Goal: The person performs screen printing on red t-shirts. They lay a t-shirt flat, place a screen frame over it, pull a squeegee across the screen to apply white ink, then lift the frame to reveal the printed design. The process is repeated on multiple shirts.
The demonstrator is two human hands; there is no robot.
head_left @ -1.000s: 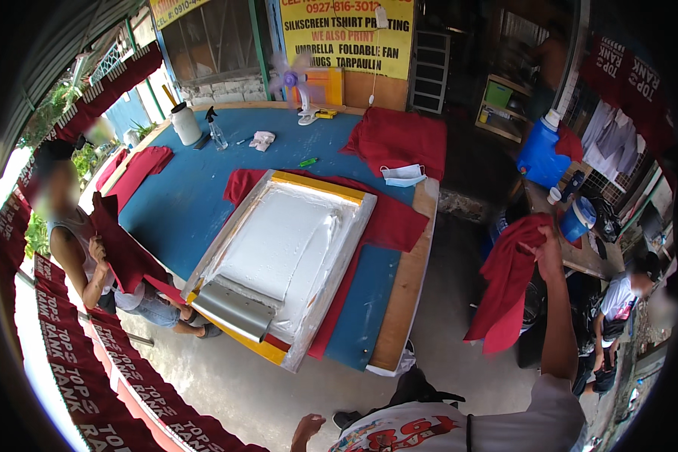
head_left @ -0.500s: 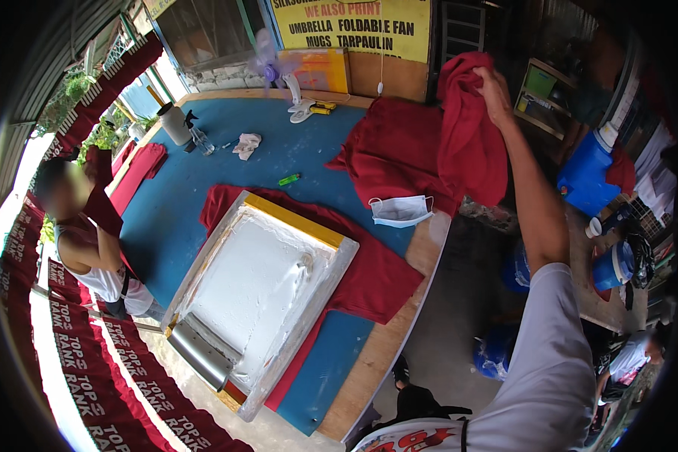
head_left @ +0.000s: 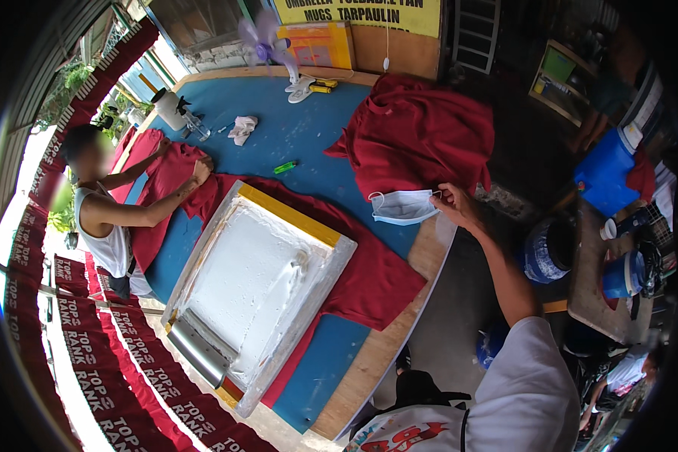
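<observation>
My right hand (head_left: pixel 458 209) is at the right end of a light blue face mask (head_left: pixel 404 207), its fingers pinched together at the ear loop. The mask lies at the table's right edge, against a heap of dark red shirts (head_left: pixel 422 135). Nearer to me, a screen-printing frame (head_left: pixel 260 294) with white ink rests on a dark red shirt (head_left: pixel 377 279) laid flat on the table. A metal squeegee (head_left: pixel 197 350) lies across the frame's near left end. My left hand is out of view.
Across the blue-topped table (head_left: pixel 294 128), a person (head_left: pixel 109 218) handles another red shirt (head_left: pixel 169 177). Toward the back are a fan (head_left: pixel 267 49), a spray bottle (head_left: pixel 196 126), a white rag (head_left: pixel 242 129) and a green lighter (head_left: pixel 285 167). Blue containers (head_left: pixel 606 169) stand at right.
My right hand has let go of the red shirt, now lying on the heap, and come down to the mask. The other person has lowered a shirt onto the table.
</observation>
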